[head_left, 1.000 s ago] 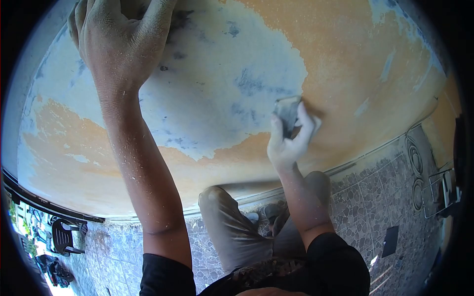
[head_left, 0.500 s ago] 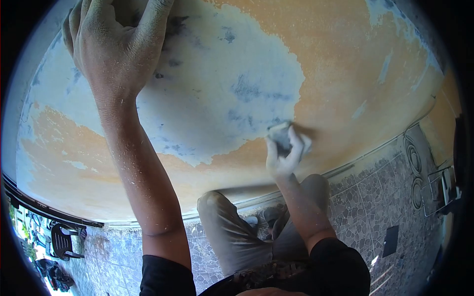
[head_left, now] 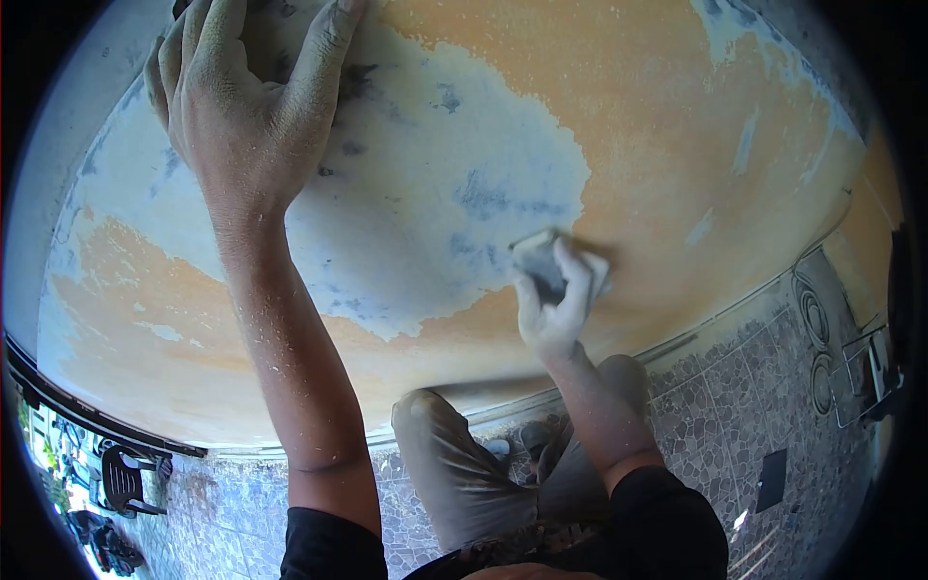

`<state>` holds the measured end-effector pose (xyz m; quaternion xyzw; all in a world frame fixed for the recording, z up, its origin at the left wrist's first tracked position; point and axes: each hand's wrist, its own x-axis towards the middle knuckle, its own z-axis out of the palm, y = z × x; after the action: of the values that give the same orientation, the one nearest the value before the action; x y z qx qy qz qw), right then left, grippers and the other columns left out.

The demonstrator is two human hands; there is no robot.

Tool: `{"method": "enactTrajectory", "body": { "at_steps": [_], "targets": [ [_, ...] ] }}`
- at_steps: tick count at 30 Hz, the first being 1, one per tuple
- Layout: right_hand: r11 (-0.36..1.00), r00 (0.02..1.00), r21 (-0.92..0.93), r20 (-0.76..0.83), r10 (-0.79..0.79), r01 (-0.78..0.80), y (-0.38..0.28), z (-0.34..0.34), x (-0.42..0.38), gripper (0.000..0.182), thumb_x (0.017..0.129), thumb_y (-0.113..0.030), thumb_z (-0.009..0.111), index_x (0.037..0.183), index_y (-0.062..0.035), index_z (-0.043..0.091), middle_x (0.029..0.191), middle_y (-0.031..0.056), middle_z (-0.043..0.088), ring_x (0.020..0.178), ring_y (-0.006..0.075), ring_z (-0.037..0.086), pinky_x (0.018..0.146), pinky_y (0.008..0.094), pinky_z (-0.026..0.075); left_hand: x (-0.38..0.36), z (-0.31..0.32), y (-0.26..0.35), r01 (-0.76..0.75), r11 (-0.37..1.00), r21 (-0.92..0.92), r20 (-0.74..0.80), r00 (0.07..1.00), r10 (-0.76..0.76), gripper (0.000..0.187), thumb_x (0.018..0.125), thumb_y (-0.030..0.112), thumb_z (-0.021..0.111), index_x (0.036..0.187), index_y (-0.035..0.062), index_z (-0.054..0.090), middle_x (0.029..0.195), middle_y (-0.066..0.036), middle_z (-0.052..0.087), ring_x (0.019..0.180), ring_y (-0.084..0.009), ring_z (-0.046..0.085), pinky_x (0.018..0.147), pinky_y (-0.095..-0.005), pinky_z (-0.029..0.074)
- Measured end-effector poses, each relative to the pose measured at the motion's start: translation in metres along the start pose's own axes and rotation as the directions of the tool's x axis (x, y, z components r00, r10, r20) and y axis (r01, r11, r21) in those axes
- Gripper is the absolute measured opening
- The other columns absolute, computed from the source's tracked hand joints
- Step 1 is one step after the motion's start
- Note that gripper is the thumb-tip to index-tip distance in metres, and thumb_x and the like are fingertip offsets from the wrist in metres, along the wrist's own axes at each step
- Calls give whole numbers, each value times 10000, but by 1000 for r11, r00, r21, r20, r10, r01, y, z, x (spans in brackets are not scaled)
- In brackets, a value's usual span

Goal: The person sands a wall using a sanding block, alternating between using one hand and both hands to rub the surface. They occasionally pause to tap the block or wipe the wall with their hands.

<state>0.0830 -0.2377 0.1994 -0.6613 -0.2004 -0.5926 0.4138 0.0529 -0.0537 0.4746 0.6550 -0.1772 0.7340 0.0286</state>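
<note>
1. The right hand (head_left: 558,314) has its grip closed round a grey block (head_left: 537,255), pinching it between thumb and fingers; motion blurs both.
2. The block is at the lower right edge of a pale patch (head_left: 406,184) on the orange wall (head_left: 677,145); it appears to lie against the surface, though the contact itself is hidden.
3. The block looks light and stiff, probably not fragile; the pale dust on the hand could make it a little slippery; its 2 opposite sides seem the best place to take hold, leaving the face towards the wall free.
4. A broad edge of the block points up and left, away from the wrist; a corner shows right of the fingers; I cannot tell its long axis surely, as fingers and blur cover much of it.
5. The left hand (head_left: 253,130) is spread on the wall at upper left, thumb well apart from the fingers; some fingertips are cut off by the frame.
</note>
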Motion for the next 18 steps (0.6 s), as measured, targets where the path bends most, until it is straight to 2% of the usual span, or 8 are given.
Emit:
{"method": "enactTrajectory", "body": {
  "at_steps": [1, 3, 5, 6, 8, 12, 15, 18],
  "targets": [
    [994, 989, 1, -102, 106, -107, -7, 1, 39, 583, 858, -209, 855, 1337, -15, 584, 1093, 94, 539, 982, 235, 493, 875, 370, 374, 1, 1, -7, 39, 998, 55, 43, 998, -41, 486, 850, 218, 769, 1261, -7, 642, 1206, -173, 631, 1224, -356, 530, 1089, -452, 402],
    [974, 968, 146, -162, 194, -170, -7, 2, 86, 558, 928, -74, 779, 1403, 30, 506, 1160, 88, 448, 981, 149, 507, 833, 283, 464, -3, 4, -26, 77, 991, 108, 83, 993, -86, 493, 846, 222, 772, 1263, -7, 640, 1208, -174, 630, 1225, -358, 529, 1090, -454, 401],
    [981, 949, 104, -255, 186, -165, -14, 17, 78, 575, 913, -119, 809, 1388, 29, 521, 1162, 91, 446, 937, 159, 516, 814, 296, 465, -11, 10, -46, 109, 994, 7, 65, 992, -110, 682, 822, 655, 759, 1350, 229, 688, 1385, -145, 613, 1369, -350, 471, 1132, -561, 419],
    [997, 979, -34, -193, 65, -73, -17, 21, 53, 567, 901, -145, 823, 1367, 11, 542, 1170, 95, 446, 949, 172, 517, 829, 324, 458, -7, 7, -39, 110, 994, 7, 61, 992, -111, 682, 822, 655, 759, 1350, 229, 688, 1385, -145, 613, 1369, -350, 471, 1132, -561, 419],
    [990, 995, -103, -23, -95, 92, -9, 24, -33, 552, 861, -240, 857, 1320, -81, 597, 1126, 77, 481, 966, 187, 505, 878, 385, 380, 4, -2, -16, 80, 989, 122, 129, 987, -96, 497, 847, 228, 770, 1265, -5, 639, 1215, -173, 629, 1230, -360, 527, 1097, -460, 393],
    [946, 859, -14, 423, -289, 325, 10, 3, -113, 551, 821, -327, 883, 1293, -191, 634, 1079, 61, 531, 1026, 199, 488, 914, 419, 308, 3, -1, -15, 102, 990, 98, 104, 988, -112, 497, 845, 238, 769, 1256, -10, 641, 1213, -173, 632, 1231, -362, 527, 1105, -463, 383],
    [991, 994, -78, 16, -104, 105, 1, 3, -9, 605, 842, -303, 865, 1345, -94, 600, 1110, 72, 528, 1022, 212, 499, 912, 411, 333, 2, -2, -19, 82, 993, 89, 111, 990, -92, 495, 845, 244, 767, 1253, -9, 644, 1210, -168, 634, 1230, -363, 527, 1110, -465, 378],
    [964, 952, 79, -151, 265, -256, -10, -1, 84, 580, 948, -71, 750, 1445, 54, 477, 1194, 112, 442, 960, 155, 507, 821, 299, 484, 3, -2, -19, 56, 994, 98, 116, 991, -67, 496, 845, 247, 768, 1253, -7, 645, 1210, -167, 634, 1229, -363, 528, 1112, -464, 377]
  ]
}}
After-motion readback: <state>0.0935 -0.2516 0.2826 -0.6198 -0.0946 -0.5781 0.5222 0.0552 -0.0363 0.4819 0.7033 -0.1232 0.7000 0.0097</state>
